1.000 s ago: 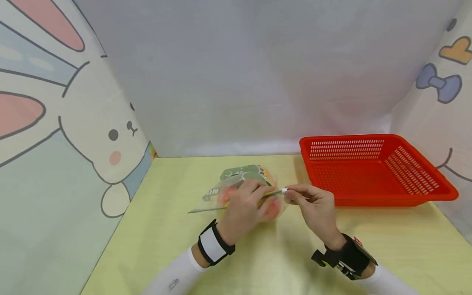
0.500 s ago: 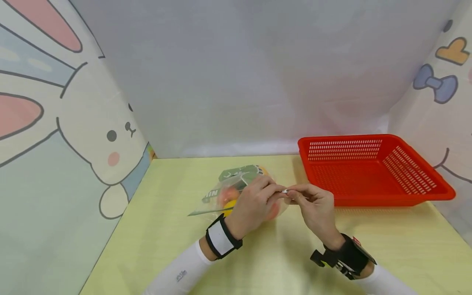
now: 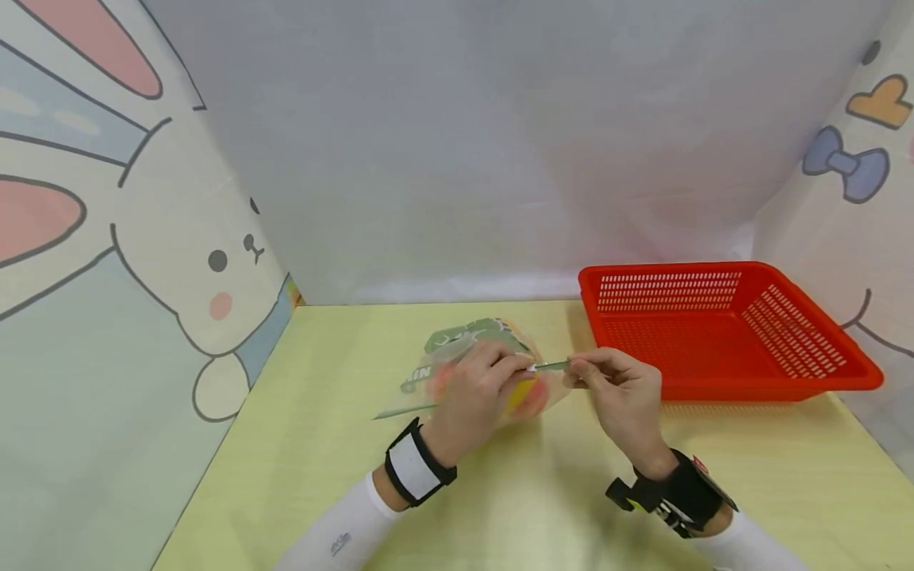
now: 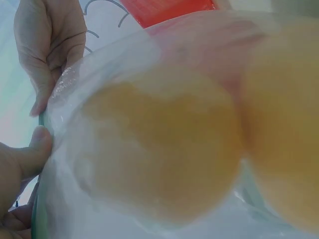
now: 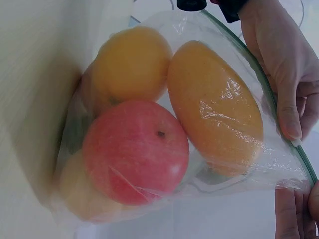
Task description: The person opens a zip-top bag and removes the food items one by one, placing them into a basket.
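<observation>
A clear zip bag (image 5: 199, 185) printed in green stands on the table with fruit inside. Through the film show a red apple (image 5: 134, 154), a round orange fruit (image 5: 132, 62), an oval yellow-orange fruit (image 5: 214, 107) like a mango, and a paler one low down. Along its mouth runs a green zip strip (image 3: 551, 365) with a small white slider (image 5: 297, 143). My left hand (image 3: 477, 400) pinches the slider between thumb and finger. My right hand (image 3: 624, 396) pinches the right end of the strip. In the head view, my left hand hides part of the bag.
A red plastic basket (image 3: 771, 391) with slotted sides stands at the back right, just beyond my right hand. The pale yellow table (image 3: 343, 349) ends at a grey-white back wall (image 3: 457, 159). Side panels carry cartoon drawings, including a rabbit (image 3: 207, 262) on the left.
My left hand went right to meet my right fingers, then came back left with the white slider. My right hand has shifted slightly right, and green strip now shows between the hands.
</observation>
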Tool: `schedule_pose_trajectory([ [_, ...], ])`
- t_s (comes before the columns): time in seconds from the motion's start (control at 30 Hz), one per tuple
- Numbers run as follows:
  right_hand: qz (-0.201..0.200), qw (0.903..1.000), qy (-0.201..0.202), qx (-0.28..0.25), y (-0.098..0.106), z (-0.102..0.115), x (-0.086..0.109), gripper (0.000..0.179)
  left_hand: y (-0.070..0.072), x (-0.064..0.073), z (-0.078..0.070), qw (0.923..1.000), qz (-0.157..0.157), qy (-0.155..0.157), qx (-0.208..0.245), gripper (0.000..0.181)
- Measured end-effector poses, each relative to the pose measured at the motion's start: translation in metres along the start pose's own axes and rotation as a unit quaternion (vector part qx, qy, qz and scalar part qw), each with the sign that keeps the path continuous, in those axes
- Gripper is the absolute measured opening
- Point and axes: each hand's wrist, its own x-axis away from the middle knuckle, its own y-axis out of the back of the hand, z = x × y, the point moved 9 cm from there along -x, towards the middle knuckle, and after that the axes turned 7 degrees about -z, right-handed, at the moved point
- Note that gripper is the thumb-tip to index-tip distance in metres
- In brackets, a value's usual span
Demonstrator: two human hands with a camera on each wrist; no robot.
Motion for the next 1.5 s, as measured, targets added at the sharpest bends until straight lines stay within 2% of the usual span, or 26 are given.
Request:
schedule_pose_trajectory([
  [0.2,-0.004,0.9999,0.002,-0.016,0.004,0.002,-0.003,0.008,0.009,0.005,0.007,0.9999,-0.010,0.014,-0.002,0.016],
  [0.43,-0.008,0.9994,0.014,-0.031,0.006,0.003,-0.006,0.010,0.019,0.011,0.015,0.9994,-0.006,0.027,0.022,0.015],
  [0.6,-0.016,0.9990,0.019,-0.036,0.008,0.003,-0.008,0.011,0.027,0.016,0.019,0.9990,-0.003,0.044,0.004,0.016],
  [0.73,-0.029,0.9989,0.016,-0.032,0.013,0.004,-0.009,0.013,0.034,0.020,0.023,0.9988,-0.010,0.046,-0.018,0.018],
  [0.93,-0.052,0.9985,-0.002,0.015,0.022,0.003,-0.013,0.006,0.047,0.026,0.034,0.9974,-0.027,0.057,-0.035,0.018],
  [1.17,-0.062,0.9973,-0.011,0.038,0.028,0.002,-0.016,0.011,0.059,0.035,0.047,0.9947,-0.031,0.080,-0.056,0.020],
  [1.33,-0.072,0.9932,-0.027,0.088,0.031,-0.001,-0.018,0.013,0.068,0.043,0.055,0.9924,-0.034,0.099,-0.064,0.018],
  [1.5,-0.068,0.9928,-0.016,0.097,0.031,0.001,-0.019,0.016,0.078,0.049,0.060,0.9903,-0.046,0.107,-0.076,0.017],
])
